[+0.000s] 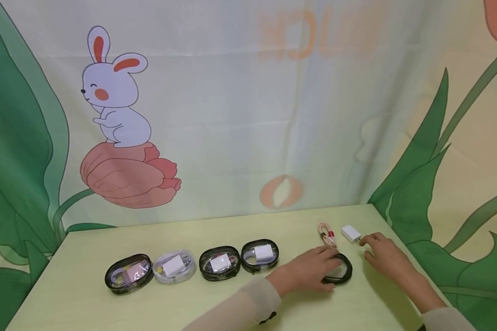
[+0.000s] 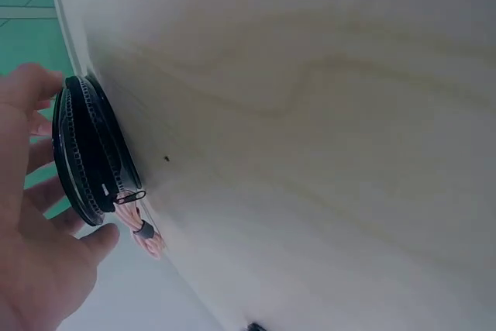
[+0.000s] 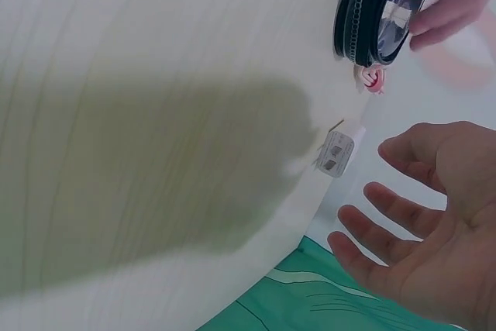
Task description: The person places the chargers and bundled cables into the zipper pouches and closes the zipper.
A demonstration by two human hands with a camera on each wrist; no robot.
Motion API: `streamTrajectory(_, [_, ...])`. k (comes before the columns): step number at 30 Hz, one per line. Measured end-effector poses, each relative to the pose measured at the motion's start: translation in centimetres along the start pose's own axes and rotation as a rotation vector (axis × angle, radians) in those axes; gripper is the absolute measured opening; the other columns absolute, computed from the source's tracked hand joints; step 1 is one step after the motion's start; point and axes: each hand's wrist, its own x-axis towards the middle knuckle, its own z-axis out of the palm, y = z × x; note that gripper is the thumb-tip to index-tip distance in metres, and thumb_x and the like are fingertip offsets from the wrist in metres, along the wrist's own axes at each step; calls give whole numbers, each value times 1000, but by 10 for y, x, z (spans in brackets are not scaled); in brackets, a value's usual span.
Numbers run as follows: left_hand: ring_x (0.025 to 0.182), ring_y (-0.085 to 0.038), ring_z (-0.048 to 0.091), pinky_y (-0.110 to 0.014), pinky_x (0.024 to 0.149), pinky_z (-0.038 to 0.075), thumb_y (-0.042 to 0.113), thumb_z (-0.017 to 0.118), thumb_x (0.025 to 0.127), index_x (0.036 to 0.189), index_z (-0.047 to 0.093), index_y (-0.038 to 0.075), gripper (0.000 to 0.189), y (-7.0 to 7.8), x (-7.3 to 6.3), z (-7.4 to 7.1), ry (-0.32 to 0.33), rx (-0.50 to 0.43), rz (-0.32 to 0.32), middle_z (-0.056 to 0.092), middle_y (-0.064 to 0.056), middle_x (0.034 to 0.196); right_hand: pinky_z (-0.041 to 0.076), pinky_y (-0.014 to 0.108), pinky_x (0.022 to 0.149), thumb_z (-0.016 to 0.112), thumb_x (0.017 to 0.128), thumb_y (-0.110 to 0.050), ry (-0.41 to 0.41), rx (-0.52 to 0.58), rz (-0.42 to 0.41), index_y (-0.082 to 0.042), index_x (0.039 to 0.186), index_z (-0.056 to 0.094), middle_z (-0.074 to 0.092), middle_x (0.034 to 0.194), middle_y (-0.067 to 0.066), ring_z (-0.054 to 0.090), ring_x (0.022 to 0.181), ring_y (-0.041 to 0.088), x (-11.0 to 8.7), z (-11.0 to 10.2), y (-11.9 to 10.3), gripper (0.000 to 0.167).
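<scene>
A black oval zippered case (image 1: 346, 271) with a clear window lies on the table. My left hand (image 1: 310, 271) holds its left side, fingers over the far part and thumb at the near rim. The zipper and its pull (image 2: 129, 197) show in the left wrist view. Just behind the case lies a bundled pink charging cable (image 1: 325, 234), partly hidden by it in the wrist views. To the cable's right is a white charger plug (image 1: 350, 233) with metal prongs. My right hand (image 1: 387, 257) reaches towards the plug with loosely bent, spread fingers (image 3: 391, 207), nothing in them.
On the table (image 1: 165, 308), several filled oval cases stand in a row to the left: a black one (image 1: 128, 273), a white one (image 1: 175, 266), and more black ones (image 1: 219, 263) beside them. Behind the table hangs a printed curtain (image 1: 215, 115) with a rabbit and flowers.
</scene>
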Motion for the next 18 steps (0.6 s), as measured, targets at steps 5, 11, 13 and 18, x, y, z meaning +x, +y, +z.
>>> streamTrajectory(5, [147, -22, 36, -24, 116, 32, 40, 66, 98, 151, 47, 18, 61, -1, -4, -1, -21, 1, -2, 37, -6, 160, 54, 53, 72, 72, 88, -1, -4, -7, -2, -1, 105, 68, 61, 111, 26, 64, 87, 44, 1, 1, 0, 17])
streamTrajectory(11, [140, -22, 42, -24, 111, 39, 35, 70, 96, 147, 52, 18, 57, -5, -13, -4, -18, -7, -44, 42, -6, 156, 53, 51, 70, 72, 87, 0, -10, 0, 0, -1, 103, 69, 61, 109, 26, 64, 86, 42, 2, 2, -1, 17])
streamTrajectory(13, [138, -21, 44, -24, 110, 41, 36, 70, 96, 146, 54, 19, 55, -6, -15, -4, -23, -13, -64, 44, -5, 154, 53, 51, 70, 72, 86, 0, -14, 4, -1, -1, 102, 69, 62, 109, 26, 64, 86, 41, 3, 4, -2, 16])
streamTrajectory(18, [131, -21, 47, -24, 104, 45, 43, 70, 95, 142, 59, 19, 53, -5, -19, -5, -33, -7, -126, 47, -3, 149, 53, 51, 69, 73, 87, -1, -24, 7, 1, -3, 102, 69, 62, 109, 26, 64, 86, 40, 4, 7, -4, 16])
